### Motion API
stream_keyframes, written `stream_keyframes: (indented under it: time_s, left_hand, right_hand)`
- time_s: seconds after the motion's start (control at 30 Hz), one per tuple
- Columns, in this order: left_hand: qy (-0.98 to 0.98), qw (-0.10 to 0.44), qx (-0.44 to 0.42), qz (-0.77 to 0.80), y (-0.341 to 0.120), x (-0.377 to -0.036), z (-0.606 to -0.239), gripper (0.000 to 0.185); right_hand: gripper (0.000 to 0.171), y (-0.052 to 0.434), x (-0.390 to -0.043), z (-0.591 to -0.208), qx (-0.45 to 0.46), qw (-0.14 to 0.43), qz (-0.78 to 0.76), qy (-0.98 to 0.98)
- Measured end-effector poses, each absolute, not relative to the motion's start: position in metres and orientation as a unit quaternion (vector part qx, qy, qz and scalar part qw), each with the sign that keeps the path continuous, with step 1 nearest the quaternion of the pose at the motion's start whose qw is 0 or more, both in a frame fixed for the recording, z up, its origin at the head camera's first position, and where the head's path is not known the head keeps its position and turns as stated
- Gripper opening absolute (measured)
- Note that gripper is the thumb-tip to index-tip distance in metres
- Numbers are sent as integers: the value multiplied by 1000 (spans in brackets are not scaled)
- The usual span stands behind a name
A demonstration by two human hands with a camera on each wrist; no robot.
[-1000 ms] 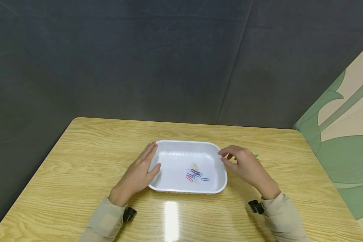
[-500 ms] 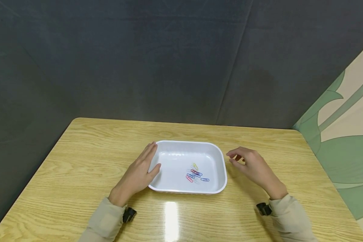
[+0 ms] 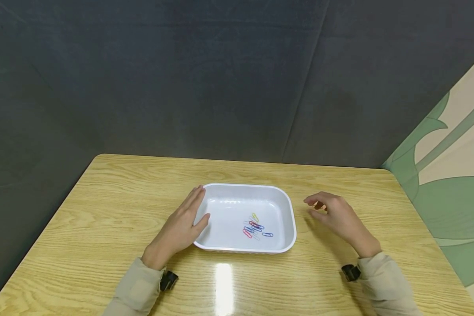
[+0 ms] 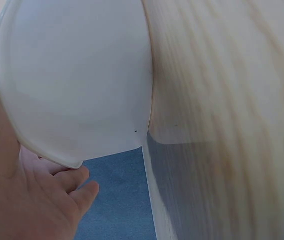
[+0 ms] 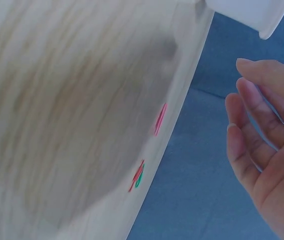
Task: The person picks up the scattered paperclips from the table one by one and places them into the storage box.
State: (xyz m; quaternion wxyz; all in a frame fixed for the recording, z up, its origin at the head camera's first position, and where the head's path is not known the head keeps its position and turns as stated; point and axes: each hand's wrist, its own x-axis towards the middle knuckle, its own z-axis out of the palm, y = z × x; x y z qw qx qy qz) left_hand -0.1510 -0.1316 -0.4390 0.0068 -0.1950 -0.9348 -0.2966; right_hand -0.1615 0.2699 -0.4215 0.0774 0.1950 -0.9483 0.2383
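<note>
The head camera looks forward and down from above the near edge of the bench (image 3: 102,210), taking in the whole top. Each wrist camera sits close against its hand, skimming the wood. All three share the white tray (image 3: 288,219); the left wrist view presses nearest to it (image 4: 71,75).
</note>
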Motion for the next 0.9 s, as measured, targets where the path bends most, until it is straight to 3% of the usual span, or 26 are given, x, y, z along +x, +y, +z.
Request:
stream_keyframes:
  time_s: [0.9]
  left_hand:
    - [-935, 7, -198, -295, -132, -151, -439, 68]
  right_hand:
    - [23, 298, -170, -432, 172, 3, 249, -953]
